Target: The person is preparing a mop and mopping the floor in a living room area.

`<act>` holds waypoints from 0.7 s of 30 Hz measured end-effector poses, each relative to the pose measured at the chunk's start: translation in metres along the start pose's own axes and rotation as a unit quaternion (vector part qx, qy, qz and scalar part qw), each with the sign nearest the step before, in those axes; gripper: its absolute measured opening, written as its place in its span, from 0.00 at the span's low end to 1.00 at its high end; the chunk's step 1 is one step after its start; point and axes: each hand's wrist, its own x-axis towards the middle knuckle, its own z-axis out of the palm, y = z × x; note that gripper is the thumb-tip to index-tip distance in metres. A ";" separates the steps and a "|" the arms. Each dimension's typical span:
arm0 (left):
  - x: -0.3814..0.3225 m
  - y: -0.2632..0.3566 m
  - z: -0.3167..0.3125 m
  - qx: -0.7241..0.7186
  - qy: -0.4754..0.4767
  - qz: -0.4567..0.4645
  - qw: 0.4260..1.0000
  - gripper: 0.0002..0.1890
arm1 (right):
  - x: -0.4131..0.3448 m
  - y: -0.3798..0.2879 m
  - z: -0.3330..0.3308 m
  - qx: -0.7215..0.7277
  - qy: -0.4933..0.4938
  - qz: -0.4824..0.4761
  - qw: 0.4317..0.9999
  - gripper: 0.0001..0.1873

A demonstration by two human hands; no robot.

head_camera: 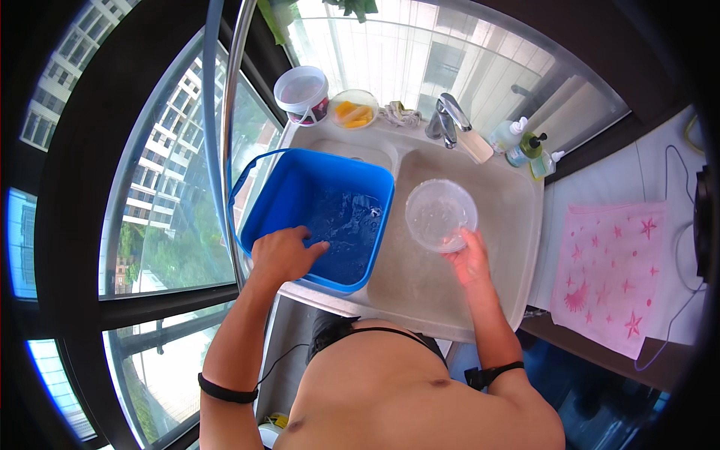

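Note:
A round translucent plastic bowl (441,211) is held over the right sink basin (506,259), with my right hand (469,259) gripping its near right rim. The bowl is wet inside. On the left stands a square blue plastic bucket (281,185) with water in it, over the left part of the sink. My left hand (287,253) is above the bucket's near left edge, thumb and fingers apart and nothing seen in it. The fingertips are partly hidden, so whether they touch the water cannot be told.
Along the sink's back ledge are a white lidded tub (302,93), a dish with yellow pieces (354,109), a crumpled cloth (401,114), a chrome faucet (448,118) and several pump bottles (524,149). A pink star-patterned cloth (610,275) covers part of the right counter. Windows border the left side.

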 end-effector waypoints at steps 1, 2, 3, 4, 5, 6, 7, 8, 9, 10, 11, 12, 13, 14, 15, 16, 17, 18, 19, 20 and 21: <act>0.000 0.000 -0.001 -0.002 0.002 -0.004 1.000 0.27 | -0.006 -0.016 0.016 -0.002 -0.004 0.002 1.000 0.23; 0.000 0.000 -0.001 0.000 -0.003 -0.002 1.000 0.28 | -0.013 -0.030 0.034 -0.025 -0.009 -0.022 0.999 0.23; 0.000 0.001 -0.002 0.003 -0.008 0.002 1.000 0.28 | -0.017 -0.042 0.050 -0.047 -0.012 -0.046 0.998 0.23; 0.001 0.001 -0.002 0.001 -0.006 -0.003 1.000 0.28 | -0.021 -0.050 0.064 -0.048 -0.017 -0.045 0.998 0.23; 0.001 0.000 -0.002 -0.002 -0.011 0.002 1.000 0.28 | -0.023 -0.057 0.078 -0.039 -0.038 -0.067 0.996 0.25; 0.001 0.000 -0.002 -0.005 -0.016 0.007 1.000 0.28 | -0.024 -0.060 0.090 -0.028 -0.058 -0.090 0.994 0.26; 0.001 -0.001 0.000 -0.006 -0.013 0.002 1.000 0.28 | -0.022 -0.061 0.101 -0.028 -0.063 -0.088 0.994 0.26; 0.002 -0.002 0.002 -0.006 -0.009 0.001 1.000 0.28 | -0.020 -0.061 0.111 -0.042 -0.074 -0.119 0.989 0.29; 0.003 -0.003 0.003 -0.005 -0.005 0.002 1.000 0.28 | -0.018 -0.059 0.119 -0.055 -0.083 -0.151 0.984 0.32; 0.003 -0.003 0.003 -0.005 -0.004 -0.002 1.000 0.28 | -0.014 -0.057 0.127 -0.054 -0.086 -0.149 0.983 0.32; 0.002 -0.003 0.004 -0.002 -0.005 -0.001 1.000 0.28 | -0.010 -0.054 0.134 -0.115 -0.092 -0.206 0.967 0.34; 0.003 -0.003 0.003 0.001 -0.006 -0.001 1.000 0.28 | -0.008 -0.051 0.140 -0.176 -0.096 -0.261 0.944 0.36; 0.002 -0.002 0.002 0.000 -0.005 -0.003 1.000 0.28 | -0.007 -0.048 0.147 -0.176 -0.099 -0.261 0.944 0.36; 0.002 -0.001 0.001 0.000 -0.008 0.000 1.000 0.28 | -0.008 -0.046 0.153 -0.218 -0.092 -0.288 0.928 0.36; 0.001 -0.001 0.000 0.000 -0.012 0.004 1.000 0.27 | -0.009 -0.044 0.159 -0.260 -0.085 -0.314 0.909 0.37; 0.001 -0.001 0.000 -0.001 -0.011 0.002 1.000 0.27 | -0.011 -0.044 0.166 -0.275 -0.087 -0.322 0.902 0.40; 0.002 -0.002 0.000 -0.001 -0.010 0.005 1.000 0.27 | -0.014 -0.044 0.172 -0.276 -0.088 -0.321 0.902 0.40; 0.002 -0.002 0.000 -0.002 -0.010 0.007 1.000 0.27 | -0.016 -0.044 0.177 -0.335 -0.087 -0.350 0.870 0.41; 0.002 -0.003 0.001 -0.003 -0.010 0.006 1.000 0.27 | -0.018 -0.042 0.180 -0.393 -0.085 -0.378 0.834 0.43; 0.002 -0.004 0.002 -0.002 -0.010 0.004 1.000 0.27 | -0.016 -0.036 0.181 -0.400 -0.089 -0.389 0.825 0.45; 0.002 -0.004 0.002 0.000 -0.009 0.003 1.000 0.27 | -0.016 -0.033 0.182 -0.400 -0.089 -0.389 0.825 0.45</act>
